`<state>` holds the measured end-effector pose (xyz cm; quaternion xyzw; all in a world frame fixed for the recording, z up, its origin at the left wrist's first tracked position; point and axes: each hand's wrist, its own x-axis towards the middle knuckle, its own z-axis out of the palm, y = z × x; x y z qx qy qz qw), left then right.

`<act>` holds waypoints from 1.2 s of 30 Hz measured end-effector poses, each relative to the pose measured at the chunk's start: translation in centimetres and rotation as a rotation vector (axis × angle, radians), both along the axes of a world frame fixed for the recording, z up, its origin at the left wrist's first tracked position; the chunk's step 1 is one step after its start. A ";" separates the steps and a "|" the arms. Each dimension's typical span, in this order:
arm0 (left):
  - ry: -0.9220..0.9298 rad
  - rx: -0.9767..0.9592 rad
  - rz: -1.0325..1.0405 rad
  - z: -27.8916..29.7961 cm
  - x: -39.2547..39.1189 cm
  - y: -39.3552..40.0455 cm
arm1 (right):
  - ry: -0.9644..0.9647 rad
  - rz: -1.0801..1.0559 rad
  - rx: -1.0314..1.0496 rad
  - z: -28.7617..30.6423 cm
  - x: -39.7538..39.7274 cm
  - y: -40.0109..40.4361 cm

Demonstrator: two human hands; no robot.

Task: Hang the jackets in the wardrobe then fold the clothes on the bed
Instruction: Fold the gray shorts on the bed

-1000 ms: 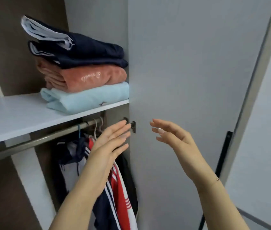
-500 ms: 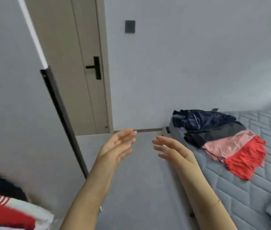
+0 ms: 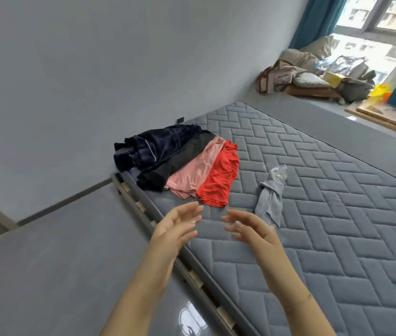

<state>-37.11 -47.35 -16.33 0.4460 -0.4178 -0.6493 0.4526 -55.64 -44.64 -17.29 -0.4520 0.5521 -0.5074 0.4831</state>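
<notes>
While both hands hover empty, grip loose, clothes lie just beyond.

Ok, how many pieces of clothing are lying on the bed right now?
5. Four overlap in a row near the mattress corner: navy garment, black garment, pink garment, red garment. A grey garment lies apart, to their right. More could be hidden under the overlapping ones.

Both bare forearms reach up from six o'clock toward twelve, held side by side. The left hand is relaxed, fingers loosely spread and slightly bent, palm turned toward three o'clock. The right hand mirrors it, palm facing nine o'clock, fingers lightly curved, gripping nothing
</notes>
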 end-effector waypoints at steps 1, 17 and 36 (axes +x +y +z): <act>-0.002 0.017 -0.022 -0.4 -1.8 -1.1 | -0.005 -0.037 0.022 -0.5 -1.9 -0.5; -0.042 0.285 -0.413 -11.1 -22.4 -28.9 | -0.026 -0.550 0.258 -7.6 -18.7 -18.3; -0.482 0.520 -0.512 -41.7 -39.6 -41.3 | 0.290 -0.550 0.818 -41.1 -36.8 -32.5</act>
